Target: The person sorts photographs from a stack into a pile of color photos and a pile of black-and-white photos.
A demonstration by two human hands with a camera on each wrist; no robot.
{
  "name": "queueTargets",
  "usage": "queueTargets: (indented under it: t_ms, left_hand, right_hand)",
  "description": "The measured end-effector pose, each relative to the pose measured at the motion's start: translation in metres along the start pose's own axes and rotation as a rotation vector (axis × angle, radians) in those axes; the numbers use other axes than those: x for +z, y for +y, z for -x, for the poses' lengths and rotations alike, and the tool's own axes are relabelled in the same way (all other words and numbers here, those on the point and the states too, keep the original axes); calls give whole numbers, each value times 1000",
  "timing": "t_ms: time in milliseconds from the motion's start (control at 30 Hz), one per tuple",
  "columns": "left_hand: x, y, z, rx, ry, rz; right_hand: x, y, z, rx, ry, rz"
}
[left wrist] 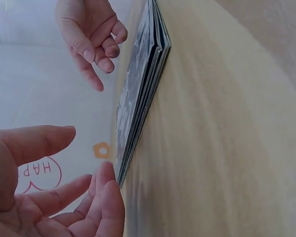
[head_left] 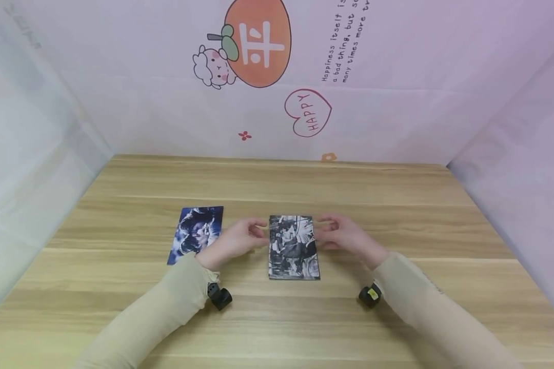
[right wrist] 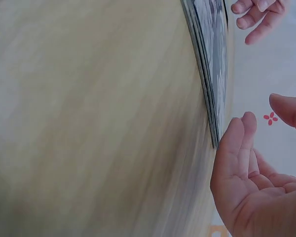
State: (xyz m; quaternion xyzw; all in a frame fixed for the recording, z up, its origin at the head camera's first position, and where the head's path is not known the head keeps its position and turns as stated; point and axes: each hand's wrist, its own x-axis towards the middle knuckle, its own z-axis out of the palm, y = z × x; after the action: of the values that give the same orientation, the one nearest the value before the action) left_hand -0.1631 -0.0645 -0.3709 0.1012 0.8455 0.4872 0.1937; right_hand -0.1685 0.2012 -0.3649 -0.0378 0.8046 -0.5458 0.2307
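Centrally on the wooden bench [head_left: 397, 215] lies a black-and-white photo stack [head_left: 293, 247], left hand [head_left: 234, 241] and right hand [head_left: 346, 236] flanking its far end. Both hands' fingers [left wrist: 106, 192] are loosely spread, gripping nothing, tips just beside the stack's edges. Further left, a blue photo [head_left: 196, 233] lies flat.

photo stack [head_left: 294, 247]: black-and-white print | single photo [head_left: 196, 234]: blue-white | table [head_left: 277, 318]: light wood grain | sleeves [head_left: 166, 307]: beige | wall [head_left: 397, 118]: pale pink, orange sticker

beige long sleeves [head_left: 166, 307], black wrist cameras [head_left: 219, 295]
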Motion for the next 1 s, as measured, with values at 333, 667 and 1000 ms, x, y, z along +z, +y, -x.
queueTargets:
  t_ms: [333,667,1000]
  left_hand:
    - [7,-5,-6,-6,24,-24]
    - [7,-6,-7,23,-21,-80]
    - [9,-4,-8,33,-45,-174]
  right_hand:
    - [-3,4,1,62,-13,41]
    - [2,7,-2,41,-33,96]
    - [8,7,-1,-9,-34,115]
